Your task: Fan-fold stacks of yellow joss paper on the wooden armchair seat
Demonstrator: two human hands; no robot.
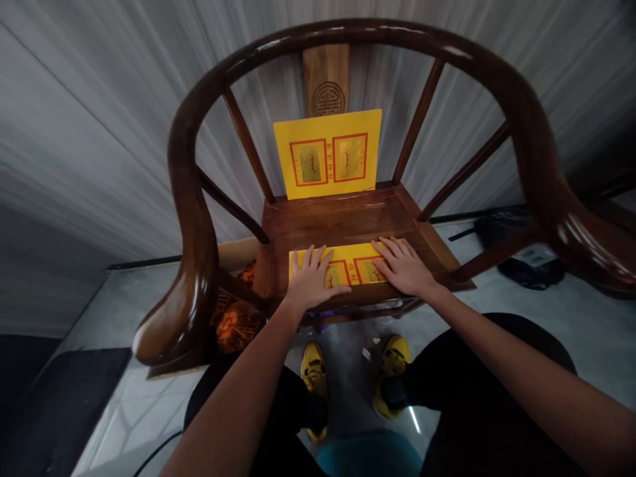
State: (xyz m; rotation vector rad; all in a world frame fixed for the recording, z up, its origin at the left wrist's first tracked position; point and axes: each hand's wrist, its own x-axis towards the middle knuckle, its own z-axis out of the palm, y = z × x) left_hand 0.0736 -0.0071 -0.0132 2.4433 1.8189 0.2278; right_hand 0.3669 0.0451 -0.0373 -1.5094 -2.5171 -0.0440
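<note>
On the front of the wooden chair seat (342,215) lies a yellow paper (342,253) with red-framed gold panels, folded or partly covered. My left hand (312,281) rests on its left end, fingers spread and palm down. Flat on the right end is my right hand (405,266), its fingers stretched forward. Farther back, a larger yellow sheet or stack of joss paper (328,152) leans upright against the chair's back, showing two red-bordered gold panels. Whether the front piece is one sheet or several, I cannot tell.
The chair's dark curved armrest (191,218) wraps around both sides. At lower left, a box holds orange-patterned items (236,328). A black bag (527,252) lies on the floor at right. Yellow shoes (314,368) and a teal stool (368,456) are below.
</note>
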